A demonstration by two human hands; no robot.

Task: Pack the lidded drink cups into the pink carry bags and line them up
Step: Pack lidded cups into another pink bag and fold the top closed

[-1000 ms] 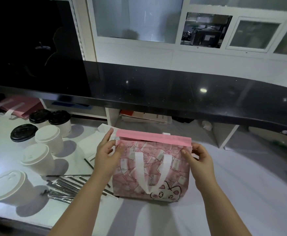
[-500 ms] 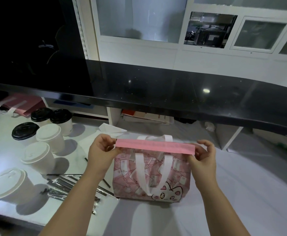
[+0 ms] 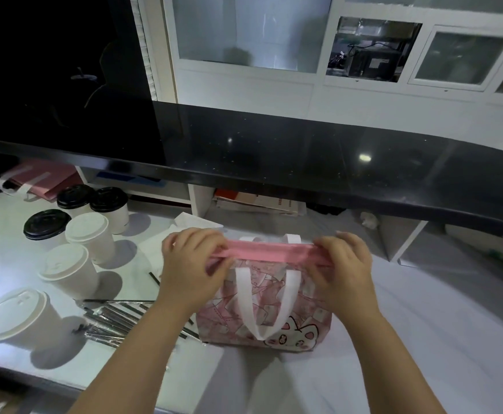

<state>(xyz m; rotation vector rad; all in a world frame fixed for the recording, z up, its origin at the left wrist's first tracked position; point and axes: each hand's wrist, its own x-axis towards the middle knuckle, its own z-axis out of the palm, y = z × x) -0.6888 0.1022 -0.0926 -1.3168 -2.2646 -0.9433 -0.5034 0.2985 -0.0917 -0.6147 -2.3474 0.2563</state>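
A pink patterned carry bag [image 3: 269, 312] with white handles and a cartoon face stands upright on the white counter [image 3: 393, 339] in front of me. My left hand [image 3: 192, 267] grips the left end of its plain pink top band [image 3: 269, 253], and my right hand [image 3: 344, 268] grips the right end, fingers curled over the rim. What is inside the bag is hidden. Several lidded paper cups stand to the left: white-lidded ones [image 3: 71, 271] [image 3: 90, 234] [image 3: 17, 316] and black-lidded ones [image 3: 45, 224] [image 3: 108, 201].
Wrapped straws [image 3: 115, 319] lie on the counter between the cups and the bag. More flat pink bags [image 3: 39, 182] lie at the far left under a black raised counter ledge [image 3: 333, 162]. White paper [image 3: 190, 222] lies behind the bag.
Both hands have closed over the bag's top band, from pinching its ends to curling over the rim. The band has moved slightly toward the far side and looks pressed narrower.
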